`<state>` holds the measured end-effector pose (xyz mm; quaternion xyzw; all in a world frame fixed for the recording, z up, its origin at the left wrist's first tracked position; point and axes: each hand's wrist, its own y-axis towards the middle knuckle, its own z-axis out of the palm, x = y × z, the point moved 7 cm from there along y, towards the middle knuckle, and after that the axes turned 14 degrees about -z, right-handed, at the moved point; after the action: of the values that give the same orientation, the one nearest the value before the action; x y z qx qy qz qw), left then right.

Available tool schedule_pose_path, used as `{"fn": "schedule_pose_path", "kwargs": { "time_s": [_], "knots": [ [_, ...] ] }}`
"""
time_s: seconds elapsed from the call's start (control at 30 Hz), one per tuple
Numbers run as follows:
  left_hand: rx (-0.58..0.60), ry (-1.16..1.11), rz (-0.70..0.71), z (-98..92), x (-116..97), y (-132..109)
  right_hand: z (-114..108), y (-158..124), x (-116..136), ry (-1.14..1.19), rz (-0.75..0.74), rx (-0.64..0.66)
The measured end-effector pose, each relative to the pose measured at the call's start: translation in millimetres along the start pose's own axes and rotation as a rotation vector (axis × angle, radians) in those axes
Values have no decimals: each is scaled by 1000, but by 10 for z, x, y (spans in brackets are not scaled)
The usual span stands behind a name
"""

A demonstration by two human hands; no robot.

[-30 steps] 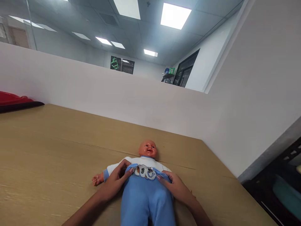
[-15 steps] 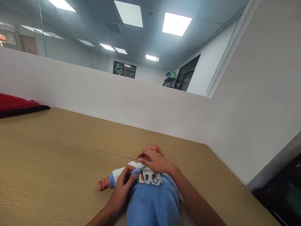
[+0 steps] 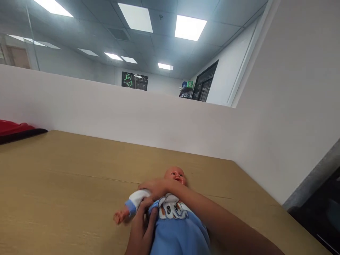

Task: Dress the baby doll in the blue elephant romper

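A baby doll point(image 3: 175, 175) lies on its back on the wooden table point(image 3: 66, 184), dressed in a white top and blue dungarees point(image 3: 179, 232) with a cartoon bib. My right hand point(image 3: 154, 186) reaches across the doll's chest, fingers closed on the white sleeve at its shoulder. My left hand point(image 3: 143, 228) grips the blue fabric at the doll's side, just below that arm. The doll's small hand point(image 3: 120, 216) sticks out to the left, slightly blurred.
A white partition wall point(image 3: 132, 113) runs along the table's far edge and down the right side. A red and black object point(image 3: 16, 130) lies at the far left. Dark shelving point(image 3: 321, 219) stands beyond the table's right edge.
My right hand moved from the doll's right side, over its head, across to the sleeve on the left. My left hand slid lower along the dungarees. The doll's arm shifted.
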<state>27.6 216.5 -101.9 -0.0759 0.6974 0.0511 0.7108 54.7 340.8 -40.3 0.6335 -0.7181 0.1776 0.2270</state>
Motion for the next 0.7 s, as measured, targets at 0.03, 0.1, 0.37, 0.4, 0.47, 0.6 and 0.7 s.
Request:
{"fn": "schedule_pose_path", "kwargs": {
  "time_s": [0.03,0.1,0.37,0.4,0.47,0.6,0.7],
  "knots": [
    [-23,3,-3,-24,-5,0,-74,-89,6,2,-1,-33],
    [-68,-2,-3,-68,-1,-6,-213,-279,12,7,-4,-101],
    [-219,55,121,-227,158,-41,-174,-663,-34,15,9,-217],
    [-237,23,121,-255,148,-37,-142,-676,-30,10,17,-225],
    [-266,-84,102,-323,78,-15,-91,-690,-6,-4,20,-245],
    [-221,-223,47,-437,-190,131,-5,-665,58,-13,-29,-252],
    [-52,-194,-20,-435,-313,347,52,-616,93,16,-65,-254]
  ]
}}
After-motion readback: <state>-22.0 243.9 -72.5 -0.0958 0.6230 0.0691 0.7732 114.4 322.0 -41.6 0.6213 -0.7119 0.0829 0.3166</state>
